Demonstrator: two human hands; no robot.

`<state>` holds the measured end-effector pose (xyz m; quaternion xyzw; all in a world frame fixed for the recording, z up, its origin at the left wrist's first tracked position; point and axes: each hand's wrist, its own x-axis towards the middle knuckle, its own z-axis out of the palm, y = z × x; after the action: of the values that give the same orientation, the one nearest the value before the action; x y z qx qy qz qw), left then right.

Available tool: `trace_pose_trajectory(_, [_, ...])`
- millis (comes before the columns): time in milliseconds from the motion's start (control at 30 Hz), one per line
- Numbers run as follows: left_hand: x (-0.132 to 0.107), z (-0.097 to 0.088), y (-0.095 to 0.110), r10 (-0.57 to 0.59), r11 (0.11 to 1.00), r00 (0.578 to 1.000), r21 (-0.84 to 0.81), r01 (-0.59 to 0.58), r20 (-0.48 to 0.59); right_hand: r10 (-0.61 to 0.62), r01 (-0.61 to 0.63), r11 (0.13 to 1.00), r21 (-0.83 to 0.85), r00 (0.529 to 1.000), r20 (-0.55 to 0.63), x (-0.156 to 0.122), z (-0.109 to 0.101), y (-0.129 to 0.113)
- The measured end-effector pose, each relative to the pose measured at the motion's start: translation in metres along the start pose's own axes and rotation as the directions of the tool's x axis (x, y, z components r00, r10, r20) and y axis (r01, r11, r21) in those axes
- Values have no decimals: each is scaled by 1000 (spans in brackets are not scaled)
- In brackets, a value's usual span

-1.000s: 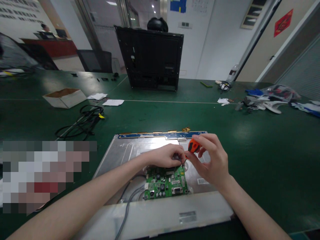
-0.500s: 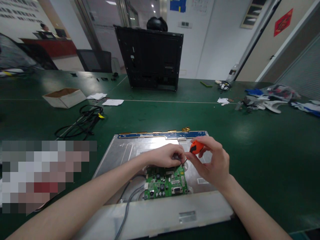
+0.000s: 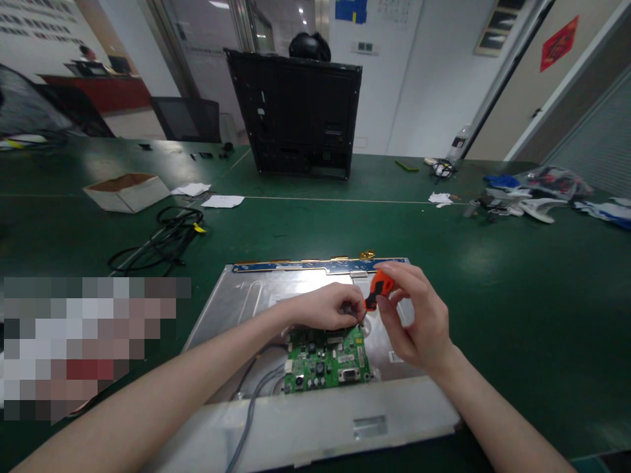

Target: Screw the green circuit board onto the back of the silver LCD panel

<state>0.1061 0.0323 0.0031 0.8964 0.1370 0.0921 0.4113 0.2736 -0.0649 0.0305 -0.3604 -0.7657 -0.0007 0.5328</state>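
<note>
In my right hand (image 3: 419, 315) is a short orange-and-black screwdriver (image 3: 382, 286), gripped by its handle between thumb and fingers. Its shaft points down and left to the upper right corner of a green circuit board (image 3: 323, 364). My left hand (image 3: 332, 307) has its fingers curled together just above the board's far edge, close to the screwdriver's tip; whatever they pinch is hidden. The board lies on the silver metal back of a display panel (image 3: 236, 309). Grey cables (image 3: 252, 407) run from the board's left side over the panel's white front strip (image 3: 315, 424).
Beyond the panel a black monitor housing (image 3: 300, 118) stands upright on the green table. Left of it are an open cardboard box (image 3: 128, 197) and coiled black cables (image 3: 170, 240). Plastic bags and loose parts (image 3: 513, 197) lie at the right. A blurred-out patch covers the lower left.
The screwdriver's handle has turned and tipped, so more of its black part shows. My right thumb and fingers have shifted on it, while my left hand stays in place.
</note>
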Motion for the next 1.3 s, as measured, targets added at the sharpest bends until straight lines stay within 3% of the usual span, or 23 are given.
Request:
trace_pose_trajectory(367, [-1,-1,1,6,1000,1000,-5,-6,-19,10,-5,999,52,995,-98,-2,5,2])
trace_pose_trajectory(767, [0,1,-3,-8,1000,1000,13,8,10,-26,27,998,-55,999,32,1,1,1])
trace_pose_trajectory(933, [0,2,-5,-7,1000,1000,11,7,-5,-30,31,999,-16,998,62,1,1,2])
trace_pose_trajectory(1133, [-1,0,-2,-1,1000,1000,14,1,2,-33,34,999,15,999,-43,-1,5,4])
trace_pose_trajectory(1300, [0,0,0,-1,1000,1000,-13,0,-8,24,-22,999,41,999,-48,-4,7,4])
